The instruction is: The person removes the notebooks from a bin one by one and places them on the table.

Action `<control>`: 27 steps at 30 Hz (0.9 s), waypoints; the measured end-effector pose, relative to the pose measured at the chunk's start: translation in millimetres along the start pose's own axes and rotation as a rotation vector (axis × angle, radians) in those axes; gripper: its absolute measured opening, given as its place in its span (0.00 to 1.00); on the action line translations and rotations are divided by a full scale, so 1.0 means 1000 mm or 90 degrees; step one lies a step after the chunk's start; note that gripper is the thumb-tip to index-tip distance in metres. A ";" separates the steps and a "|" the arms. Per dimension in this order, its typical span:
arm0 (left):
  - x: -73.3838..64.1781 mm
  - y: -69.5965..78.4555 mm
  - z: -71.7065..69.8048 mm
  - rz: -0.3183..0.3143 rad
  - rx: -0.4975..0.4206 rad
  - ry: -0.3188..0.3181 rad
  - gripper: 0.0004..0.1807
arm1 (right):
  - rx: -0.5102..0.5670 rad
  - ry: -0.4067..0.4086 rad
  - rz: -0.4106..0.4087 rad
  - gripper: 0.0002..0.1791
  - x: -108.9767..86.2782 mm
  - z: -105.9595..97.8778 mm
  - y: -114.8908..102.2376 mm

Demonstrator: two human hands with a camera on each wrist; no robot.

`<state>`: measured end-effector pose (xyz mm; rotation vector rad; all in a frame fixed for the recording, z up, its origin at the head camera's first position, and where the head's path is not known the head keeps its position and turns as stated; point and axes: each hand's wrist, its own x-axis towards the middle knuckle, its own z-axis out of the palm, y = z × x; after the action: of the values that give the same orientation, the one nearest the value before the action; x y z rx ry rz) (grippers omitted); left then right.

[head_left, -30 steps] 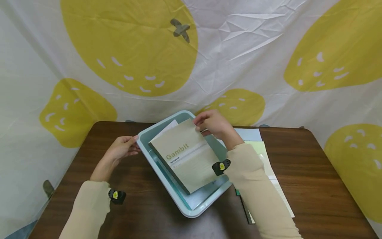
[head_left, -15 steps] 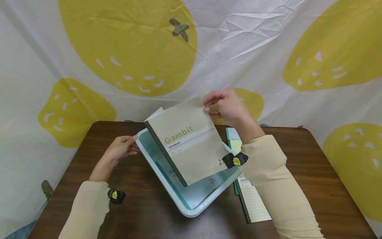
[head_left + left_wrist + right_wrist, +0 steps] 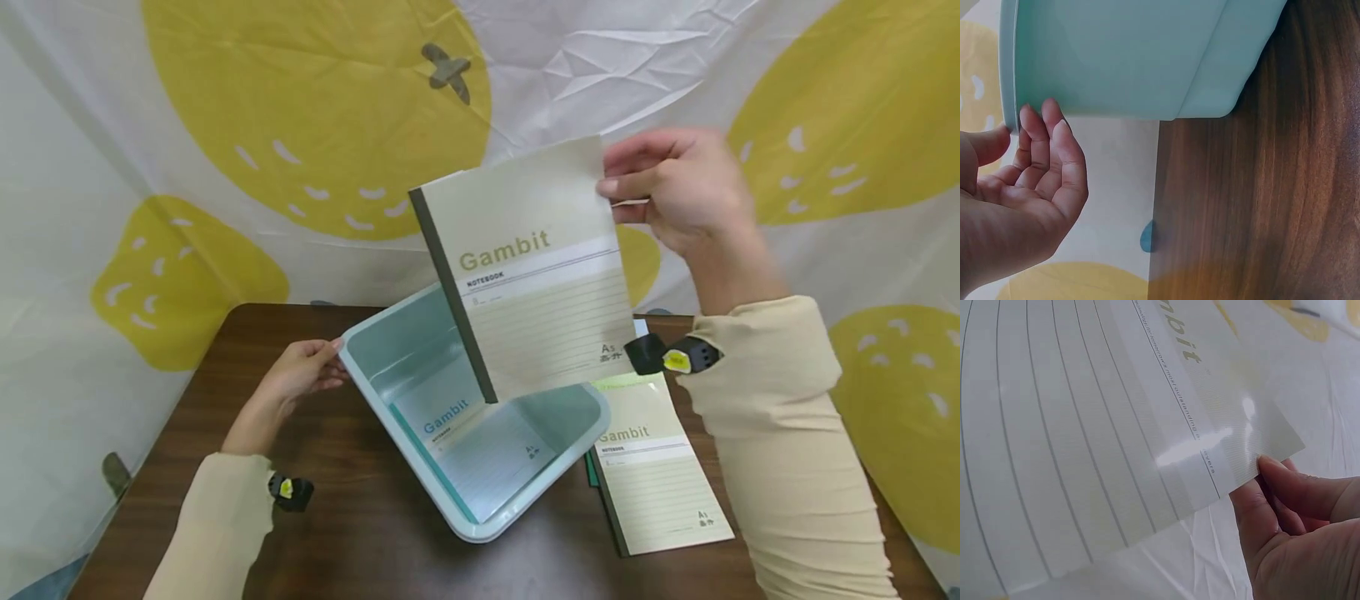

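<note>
My right hand (image 3: 678,187) pinches a cream Gambit notebook (image 3: 536,325) with a dark spine by its upper right edge, thumb on the cover. In the head view the notebook hangs above the light blue plastic basin (image 3: 468,533) and overlaps its far side. At the basin's left corner my left hand (image 3: 303,375) grips the rim between thumb and fingers; the left wrist view shows the fingertips under that rim (image 3: 1009,69). Inside the basin lies a Gambit notebook with a teal spine (image 3: 487,454). The right wrist view shows the thumb (image 3: 1285,484) on the cover.
Right of the basin, a stack of notebooks lies on the brown wooden table (image 3: 337,500), a cream Gambit notebook (image 3: 663,492) on top near the front. Behind the table hangs a white cloth (image 3: 540,50) with yellow fruit prints.
My right hand has lifted the cream notebook up and to the right out of the basin, uncovering the teal-spined notebook inside. My left hand has stayed at the rim.
</note>
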<state>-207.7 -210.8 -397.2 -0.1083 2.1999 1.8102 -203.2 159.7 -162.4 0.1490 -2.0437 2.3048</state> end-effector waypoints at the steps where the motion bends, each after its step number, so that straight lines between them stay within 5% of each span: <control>1: 0.000 0.000 0.000 0.001 0.001 -0.001 0.20 | 0.001 0.011 -0.002 0.14 0.000 -0.007 -0.001; 15: 0.000 -0.004 -0.003 -0.005 -0.001 0.000 0.20 | 0.050 0.131 0.029 0.09 -0.008 -0.136 0.015; 27: -0.003 -0.004 -0.005 -0.007 0.021 0.010 0.22 | -0.076 0.190 0.071 0.16 -0.030 -0.238 0.063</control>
<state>-204.4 -217.0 -399.7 -0.1270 2.2343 1.7723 -188.5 388.8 -256.3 -0.3032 -2.0701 2.1011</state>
